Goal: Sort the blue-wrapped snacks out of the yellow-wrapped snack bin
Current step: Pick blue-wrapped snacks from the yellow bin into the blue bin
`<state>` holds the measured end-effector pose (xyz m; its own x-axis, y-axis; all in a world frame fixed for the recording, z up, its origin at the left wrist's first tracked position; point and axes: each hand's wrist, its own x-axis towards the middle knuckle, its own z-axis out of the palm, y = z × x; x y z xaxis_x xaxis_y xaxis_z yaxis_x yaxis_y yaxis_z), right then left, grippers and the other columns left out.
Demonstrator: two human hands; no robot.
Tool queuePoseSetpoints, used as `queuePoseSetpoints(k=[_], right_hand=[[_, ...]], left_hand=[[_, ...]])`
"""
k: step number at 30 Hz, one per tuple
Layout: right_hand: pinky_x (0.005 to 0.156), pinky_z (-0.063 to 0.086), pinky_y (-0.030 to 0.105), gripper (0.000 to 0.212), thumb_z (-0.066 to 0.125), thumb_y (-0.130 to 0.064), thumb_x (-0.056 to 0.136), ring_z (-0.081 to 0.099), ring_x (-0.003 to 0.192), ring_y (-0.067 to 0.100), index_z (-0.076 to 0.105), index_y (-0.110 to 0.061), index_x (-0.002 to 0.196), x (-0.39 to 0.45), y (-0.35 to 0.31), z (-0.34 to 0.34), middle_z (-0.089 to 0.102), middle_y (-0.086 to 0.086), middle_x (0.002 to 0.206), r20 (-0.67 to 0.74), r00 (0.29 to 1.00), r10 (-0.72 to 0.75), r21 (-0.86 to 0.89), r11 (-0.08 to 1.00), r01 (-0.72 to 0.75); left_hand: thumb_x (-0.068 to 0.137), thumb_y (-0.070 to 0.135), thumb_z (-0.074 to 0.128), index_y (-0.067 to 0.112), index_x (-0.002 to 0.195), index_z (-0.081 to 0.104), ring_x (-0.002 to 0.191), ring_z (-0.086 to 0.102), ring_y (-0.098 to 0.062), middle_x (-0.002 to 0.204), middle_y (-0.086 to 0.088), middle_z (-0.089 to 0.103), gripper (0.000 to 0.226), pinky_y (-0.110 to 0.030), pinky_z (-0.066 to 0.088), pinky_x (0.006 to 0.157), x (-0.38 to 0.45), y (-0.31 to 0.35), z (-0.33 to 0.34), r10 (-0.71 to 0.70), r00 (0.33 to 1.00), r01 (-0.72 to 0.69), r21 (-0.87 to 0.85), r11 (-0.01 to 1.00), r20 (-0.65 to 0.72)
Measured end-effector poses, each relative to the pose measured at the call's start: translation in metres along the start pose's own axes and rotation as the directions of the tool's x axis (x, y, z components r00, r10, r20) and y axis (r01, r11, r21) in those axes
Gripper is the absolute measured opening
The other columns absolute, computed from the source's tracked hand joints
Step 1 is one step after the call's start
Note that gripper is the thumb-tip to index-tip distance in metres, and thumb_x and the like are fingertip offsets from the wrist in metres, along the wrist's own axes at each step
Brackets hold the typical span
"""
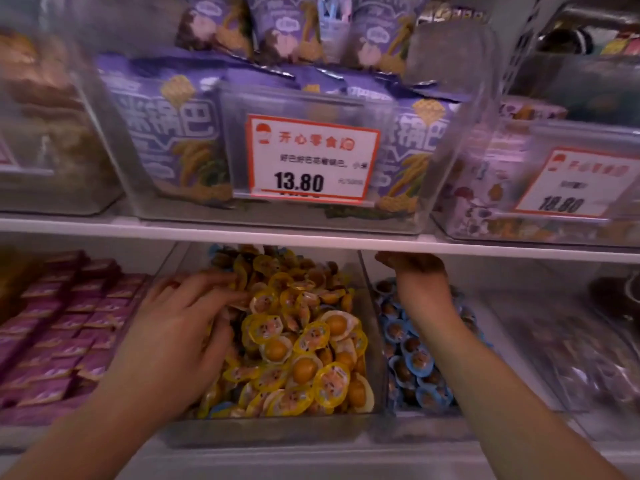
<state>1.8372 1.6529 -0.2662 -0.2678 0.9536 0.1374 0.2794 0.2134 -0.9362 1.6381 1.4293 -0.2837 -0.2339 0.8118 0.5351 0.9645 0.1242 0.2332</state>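
My left hand (180,327) lies palm-down in the clear plastic bin of yellow-wrapped round snacks (304,341), at its left edge, fingers spread wide and pressed into the pile, pinching nothing that I can see. My right hand (412,268) reaches to the far end of the neighbouring clear bin of blue-wrapped round snacks (415,362), up under the white shelf edge (311,237); its fingers point away from me and I cannot tell whether they hold anything. A few blue wrappers (221,408) show among the yellow ones at the near left corner of the yellow bin, and some more blue peeks out at its far edge. To the left of the yellow bin sit rows of purple rectangular packets (62,327). On the shelf above, purple snack bags (166,133) fill a clear bin carrying a white-and-red price card (311,157) marked 13.80; a 2nd card (571,183) to the right is too blurred to read surely.
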Motion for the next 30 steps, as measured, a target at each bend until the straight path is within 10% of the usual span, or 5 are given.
queuePoseSetpoints(k=[6,15,25,30], right_hand=[[0.094,0.052,0.036,0.032,0.055,-0.024,0.088,0.064,0.105,0.023,0.07,-0.018,0.116,-0.055,-0.03,0.046,0.07,0.005,0.113,0.406,0.8,-0.442,-0.364,0.725,0.585],[0.114,0.032,0.038,0.065,0.054,-0.046,0.092,0.037,0.138,0.031,0.032,-0.026,0.15,-0.03,-0.048,0.159,0.038,0.011,0.151,0.641,0.734,-0.225,-0.537,0.55,0.639],[0.095,0.049,0.035,0.043,0.063,-0.052,0.08,0.061,0.109,0.023,0.065,-0.027,0.115,0.022,-0.049,0.225,0.066,0.005,0.12,0.704,0.706,-0.071,-0.548,0.579,0.604],[0.093,0.052,0.037,0.051,0.064,-0.057,0.077,0.063,0.1,0.02,0.06,-0.029,0.119,0.033,-0.06,0.232,0.065,0.002,0.116,0.773,0.62,0.137,-0.62,0.375,0.69]], left_hand=[[0.077,0.027,0.048,0.022,0.12,0.063,0.119,0.055,-0.033,0.134,-0.008,0.053,0.046,-0.044,0.045,0.094,-0.019,-0.028,-0.014,-0.19,0.979,0.186,0.059,0.981,0.069],[0.087,0.028,0.05,0.027,0.141,0.043,0.132,0.046,-0.029,0.151,-0.004,0.033,0.054,-0.044,0.042,0.106,-0.034,-0.049,-0.012,-0.273,0.954,0.289,-0.146,0.946,0.119],[0.091,0.024,0.051,0.027,0.142,0.039,0.129,0.048,-0.031,0.154,-0.002,0.025,0.053,-0.045,0.044,0.103,-0.034,-0.048,-0.013,-0.25,0.961,0.27,-0.208,0.94,0.118],[0.093,0.024,0.049,0.03,0.144,0.036,0.129,0.047,-0.031,0.155,0.001,0.021,0.053,-0.044,0.045,0.101,-0.037,-0.048,-0.014,-0.249,0.96,0.275,-0.245,0.93,0.131]])
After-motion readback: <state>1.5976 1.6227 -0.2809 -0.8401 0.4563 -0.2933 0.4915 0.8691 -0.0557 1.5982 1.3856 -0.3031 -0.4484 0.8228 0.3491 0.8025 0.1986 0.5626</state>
